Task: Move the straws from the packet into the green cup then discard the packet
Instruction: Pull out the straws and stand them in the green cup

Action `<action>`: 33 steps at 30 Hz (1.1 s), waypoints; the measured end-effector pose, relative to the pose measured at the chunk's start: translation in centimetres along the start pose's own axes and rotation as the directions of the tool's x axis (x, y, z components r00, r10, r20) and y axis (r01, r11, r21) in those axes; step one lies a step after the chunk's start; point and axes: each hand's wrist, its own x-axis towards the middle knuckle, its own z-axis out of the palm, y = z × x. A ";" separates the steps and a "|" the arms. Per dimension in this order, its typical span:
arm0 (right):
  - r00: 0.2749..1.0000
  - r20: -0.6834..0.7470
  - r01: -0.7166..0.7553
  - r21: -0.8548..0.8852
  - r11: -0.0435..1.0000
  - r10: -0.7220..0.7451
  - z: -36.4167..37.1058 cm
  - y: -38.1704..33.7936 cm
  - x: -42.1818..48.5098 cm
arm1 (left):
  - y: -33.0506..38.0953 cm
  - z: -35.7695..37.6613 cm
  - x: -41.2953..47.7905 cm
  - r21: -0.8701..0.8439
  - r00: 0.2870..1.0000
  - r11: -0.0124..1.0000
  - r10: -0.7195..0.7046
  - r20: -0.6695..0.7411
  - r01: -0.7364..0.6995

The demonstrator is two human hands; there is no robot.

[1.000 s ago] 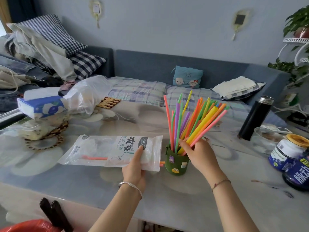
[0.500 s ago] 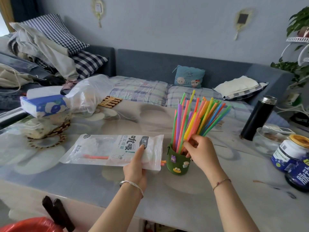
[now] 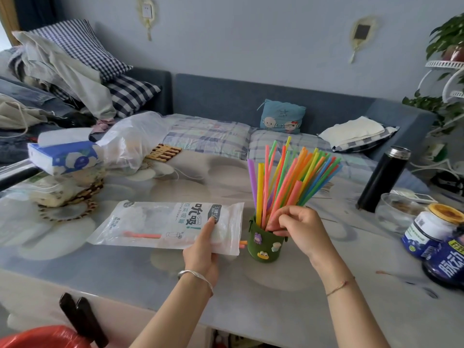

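A small green cup [image 3: 266, 243] with cartoon stickers stands near the table's middle, full of several coloured straws [image 3: 288, 177] fanning up and to the right. My right hand [image 3: 298, 226] is at the cup's rim, its fingers curled round the lower ends of the straws. To the left lies the clear straw packet [image 3: 160, 223] with printed text, flat on the table. My left hand [image 3: 203, 247] grips its right end, thumb on top. One orange straw [image 3: 143, 235] lies inside the packet, its tip poking out by the cup.
A black flask [image 3: 381, 179], a glass bowl [image 3: 396, 214] and blue jars [image 3: 437, 232] stand at the right. A tissue pack [image 3: 62, 156], a plastic bag [image 3: 133, 144] and woven coasters [image 3: 67, 204] sit at the left. A red bin [image 3: 37, 337] shows below the table's front edge. A sofa lies behind.
My right hand has lowered the bundle of straws into the green cup and slid down to the rim. My left hand has stayed on the packet.
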 end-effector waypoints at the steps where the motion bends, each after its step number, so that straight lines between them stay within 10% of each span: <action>1: 0.998 0.057 -0.017 0.030 0.999 0.015 0.0 -0.1 0.0 | 0.0 0.0 0.1 0.000 1.000 1.000 0.002 -0.005 -0.002; 14: 0.981 0.182 -0.165 0.587 0.792 0.069 2.6 1.5 0.4 | 0.7 0.2 -0.5 -0.030 0.997 0.997 0.076 0.003 -0.076; 26: 0.761 0.418 -0.559 0.811 0.174 0.497 10.4 4.0 -2.8 | 3.9 0.8 -2.4 0.394 0.912 0.828 0.403 0.075 -0.398; 33: 0.733 0.455 -0.606 0.774 0.184 0.505 11.4 4.3 -3.3 | 4.3 0.7 -2.6 0.557 0.850 0.650 0.468 0.242 -0.517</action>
